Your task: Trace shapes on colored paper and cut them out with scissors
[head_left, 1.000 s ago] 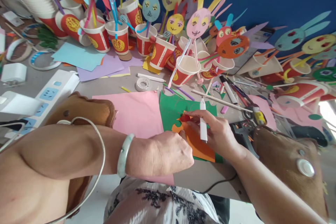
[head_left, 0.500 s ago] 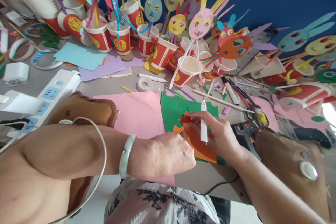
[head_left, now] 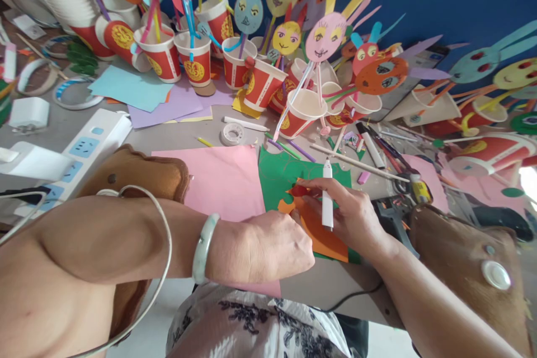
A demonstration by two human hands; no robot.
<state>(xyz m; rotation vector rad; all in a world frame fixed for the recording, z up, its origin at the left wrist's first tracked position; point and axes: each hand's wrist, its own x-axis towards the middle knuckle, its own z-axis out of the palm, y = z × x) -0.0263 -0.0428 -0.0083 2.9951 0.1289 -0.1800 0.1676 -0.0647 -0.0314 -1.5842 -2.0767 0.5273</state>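
i have the right hand [head_left: 356, 210] over the orange paper [head_left: 321, 238], close to the near edge of the tabletop [head_left: 321, 282]. its fingers are close together and hold a white marker [head_left: 328, 198], with one end of it pointing to the far edge. its fingertips also touch a small red piece [head_left: 299, 189] at the far end of the orange paper, but i cannot tell if they pinch it or just press on it. the left hand [head_left: 268, 246] is curled up, back side up, at the left side of the orange paper. most of its fingers are hidden from me, so i cannot tell if they hold something. a pale green bangle [head_left: 202, 249] is around the left wrist. the orange paper has a round bite out of its left side and lies on a green sheet [head_left: 274, 173] with thin curvy lines on it. a pink sheet [head_left: 218, 179] is just left of the green one. nearer the far edge i see a tape roll [head_left: 233, 134], a long thin stick [head_left: 363, 162] and lots of red and white cups [head_left: 300, 114] with paper faces [head_left: 325, 37]. a white power strip [head_left: 90, 148] lies toward the left edge.
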